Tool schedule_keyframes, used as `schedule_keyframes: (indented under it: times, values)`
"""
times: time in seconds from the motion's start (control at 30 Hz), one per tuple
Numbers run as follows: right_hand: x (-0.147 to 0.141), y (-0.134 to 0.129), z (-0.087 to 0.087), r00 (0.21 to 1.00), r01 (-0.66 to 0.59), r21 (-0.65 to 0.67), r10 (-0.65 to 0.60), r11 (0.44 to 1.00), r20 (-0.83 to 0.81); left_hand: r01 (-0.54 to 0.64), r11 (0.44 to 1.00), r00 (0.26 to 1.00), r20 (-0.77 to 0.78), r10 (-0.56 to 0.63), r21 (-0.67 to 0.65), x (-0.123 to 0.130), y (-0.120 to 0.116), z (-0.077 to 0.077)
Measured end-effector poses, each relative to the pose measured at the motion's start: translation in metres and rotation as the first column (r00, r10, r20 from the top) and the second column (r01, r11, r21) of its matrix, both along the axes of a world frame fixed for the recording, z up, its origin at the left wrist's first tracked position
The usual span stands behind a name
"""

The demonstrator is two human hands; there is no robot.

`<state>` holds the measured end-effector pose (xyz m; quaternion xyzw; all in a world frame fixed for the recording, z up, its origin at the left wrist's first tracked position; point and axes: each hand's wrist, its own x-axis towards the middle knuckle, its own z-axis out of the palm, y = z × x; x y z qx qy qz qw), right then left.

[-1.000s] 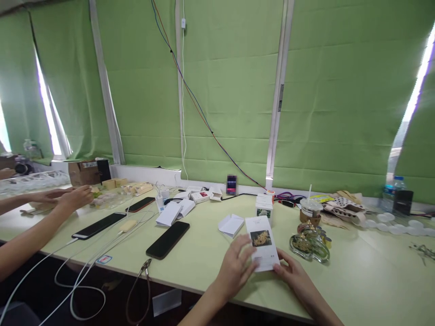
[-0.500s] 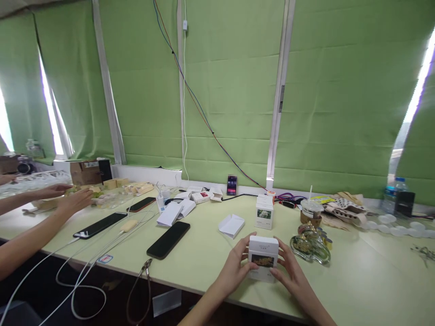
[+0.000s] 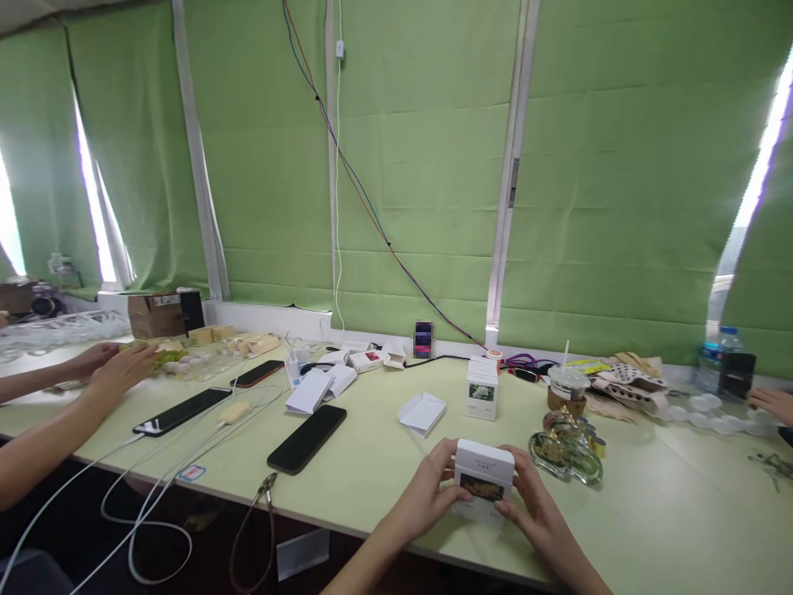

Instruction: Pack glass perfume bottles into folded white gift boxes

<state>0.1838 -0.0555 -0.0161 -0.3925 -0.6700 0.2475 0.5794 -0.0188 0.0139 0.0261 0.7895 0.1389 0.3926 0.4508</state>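
Observation:
Between my two hands, near the table's front edge, is a small white cardboard box (image 3: 483, 469) with a dark picture on its front and a closed top. My left hand (image 3: 429, 487) grips its left side, the thumb on the front face. On the right side my right hand (image 3: 534, 498) holds it the same way, thumb near the picture's lower corner. A similar white box (image 3: 481, 388) with a white-flower picture stands behind it. An unfolded white card piece (image 3: 422, 412) lies to the left of that box.
A black phone (image 3: 307, 438) and white cables (image 3: 179, 463) lie to the left. A clear glass dish (image 3: 565, 450) and a drink cup (image 3: 567, 387) stand on the right. A co-worker's hands (image 3: 124, 364) are at far left, another person's hand (image 3: 771, 403) at far right.
The held box has shifted slightly right and now leans a little, with both hands still on it. Another person's hand has come in at the right edge; the left co-worker's hands moved slightly left.

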Motion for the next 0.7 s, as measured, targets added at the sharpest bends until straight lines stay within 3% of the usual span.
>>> schedule_keyframes:
  times: [0.23,0.47,0.7]
  values:
    - [-0.002,0.001,-0.004,0.993,0.031,0.022,-0.028,0.999,-0.118,-0.034,0.987,0.997,0.066,0.045,-0.158,0.005,0.005,-0.012]
    - [0.0,0.003,-0.002,0.983,0.036,0.048,-0.027,0.998,-0.184,0.011,0.967,0.998,0.063,0.005,-0.254,0.007,0.001,-0.01]
    - [0.002,0.003,0.0,0.994,0.059,0.072,-0.052,0.996,-0.1,-0.008,0.974,1.0,0.007,0.01,-0.225,0.004,0.0,-0.005]
